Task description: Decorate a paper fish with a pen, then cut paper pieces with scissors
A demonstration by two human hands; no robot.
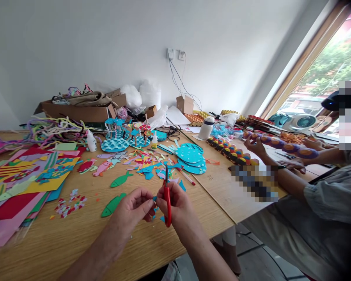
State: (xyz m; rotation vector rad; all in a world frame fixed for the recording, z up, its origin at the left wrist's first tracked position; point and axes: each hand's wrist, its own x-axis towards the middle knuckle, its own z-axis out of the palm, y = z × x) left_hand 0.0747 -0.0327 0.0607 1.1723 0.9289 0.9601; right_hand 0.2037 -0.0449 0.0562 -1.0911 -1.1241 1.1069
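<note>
Scissors [167, 208] with red handles rest in the right hand [178, 199] of a person seated or standing at a wooden tabletop [61, 242], above its near edge, the blades pointing away. The fingers of that hand are drawn in around the tool, while the left hand [136, 205] is closed to a narrow pinch on a small blue scrap [155, 198] where the fingertips of the two hands meet. More blue bits show just below, partly hidden by the hands.

Just beside the left hand lie two green fish, the nearer one [113, 205] partly covered by it, the other [119, 180] farther off. Beyond the hands spreads a heap of paper cuttings [140, 162], with a red-capped pen [188, 177] and a stack of blue discs [190, 153] at its right. To the left are a ring of confetti [70, 205] and layered colored sheets [10, 207], and behind them a white bottle [91, 141] and tangled fuzzy stems [58, 128]. A brown box [73, 111] stands against the wall.

At right, past a thin stick [213, 199], a co-worker's hand [256, 146] holds a purple-and-orange strip [292, 148] near a fan [300, 121] by the window.
</note>
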